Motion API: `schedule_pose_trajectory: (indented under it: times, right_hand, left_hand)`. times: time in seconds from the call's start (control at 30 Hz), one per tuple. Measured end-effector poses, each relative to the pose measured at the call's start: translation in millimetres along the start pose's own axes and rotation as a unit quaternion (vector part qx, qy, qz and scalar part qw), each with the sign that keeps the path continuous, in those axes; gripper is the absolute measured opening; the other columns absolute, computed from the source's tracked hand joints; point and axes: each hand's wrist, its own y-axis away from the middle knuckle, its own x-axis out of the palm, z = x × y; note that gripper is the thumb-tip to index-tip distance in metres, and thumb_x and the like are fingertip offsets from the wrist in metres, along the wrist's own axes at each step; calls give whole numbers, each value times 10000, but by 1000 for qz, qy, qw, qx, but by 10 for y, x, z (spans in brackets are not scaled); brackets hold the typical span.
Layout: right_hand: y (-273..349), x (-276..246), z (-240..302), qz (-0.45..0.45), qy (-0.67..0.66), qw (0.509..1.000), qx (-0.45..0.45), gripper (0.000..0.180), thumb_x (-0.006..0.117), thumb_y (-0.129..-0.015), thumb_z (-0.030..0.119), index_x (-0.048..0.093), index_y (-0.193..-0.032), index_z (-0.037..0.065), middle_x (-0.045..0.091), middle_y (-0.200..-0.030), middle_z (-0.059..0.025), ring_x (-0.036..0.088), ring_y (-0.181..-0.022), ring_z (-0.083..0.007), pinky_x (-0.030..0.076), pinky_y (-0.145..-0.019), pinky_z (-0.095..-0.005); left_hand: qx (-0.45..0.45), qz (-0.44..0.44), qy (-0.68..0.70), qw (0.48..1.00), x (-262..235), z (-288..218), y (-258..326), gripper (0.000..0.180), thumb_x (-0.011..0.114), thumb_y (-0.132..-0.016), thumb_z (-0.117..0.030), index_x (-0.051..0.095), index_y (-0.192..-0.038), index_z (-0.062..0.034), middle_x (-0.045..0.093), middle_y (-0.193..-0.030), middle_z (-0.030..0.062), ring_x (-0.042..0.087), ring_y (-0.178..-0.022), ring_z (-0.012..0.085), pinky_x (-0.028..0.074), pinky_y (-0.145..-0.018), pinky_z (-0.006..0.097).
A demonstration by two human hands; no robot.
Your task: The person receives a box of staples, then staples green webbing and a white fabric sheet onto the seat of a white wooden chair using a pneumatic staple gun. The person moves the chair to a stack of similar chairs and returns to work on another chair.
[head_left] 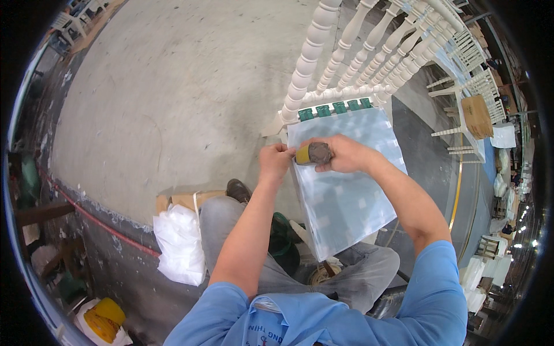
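Note:
A white chair with turned spindles stands in front of me. Over its seat lies a pale blue, shiny sheet with whitish patches. My right hand is closed round a short, rounded yellow and brown roll above the sheet's left edge; its exact kind is unclear. My left hand is closed in a pinch at that same edge, close to the roll. What lies between its fingertips is too small to make out. Several green wrapped pieces line the back edge of the seat.
White plastic bags lie on a cardboard box beside my left leg. Another white chair with a brown package stands at the right. At lower left is a yellow object in white wrapping. A red hose runs along the floor.

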Motion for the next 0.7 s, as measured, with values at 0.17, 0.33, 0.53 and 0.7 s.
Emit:
schedule_pose_trajectory:
  times: [0.17, 0.33, 0.53, 0.7]
  right_hand:
    - [128, -14, -40, -24, -32, 999, 26, 538, 853, -861, 126, 643, -1354, 76, 751, -1076, -78, 714, -906, -225, 558, -819, -362]
    - [388, -148, -323, -15, -292, 941, 171, 427, 838, -915, 173, 644, -1264, 20, 688, -972, -56, 619, -623, -133, 515, -559, -315]
    - [698, -96, -1039, -72, -451, 865, 207, 462, 818, -951, 262, 639, -1300, 18, 677, -1057, -71, 657, -622, -173, 536, -545, -329]
    - [952, -58, -965, -93, -483, 857, 151, 487, 792, -977, 327, 632, -1316, 17, 680, -1066, -88, 690, -647, -191, 553, -549, -331]
  left_hand:
    - [-11, 7, -17, 1000, 10, -24, -20, 180, 838, -864, -110, 707, -780, -21, 580, -688, -36, 446, -602, 73, 333, -547, 301]
    - [-14, -45, 63, 997, -30, -20, -67, 161, 843, -874, -135, 725, -872, -25, 626, -762, -27, 496, -626, 89, 395, -579, 283]
    - [-58, -55, 125, 989, 77, -90, -43, 209, 844, -894, -193, 710, -954, -45, 597, -766, -36, 521, -634, 100, 435, -602, 280]
    - [65, -218, -84, 970, 168, -285, 155, 253, 787, -971, -256, 679, -1079, -54, 592, -833, -7, 540, -687, 103, 447, -608, 295]
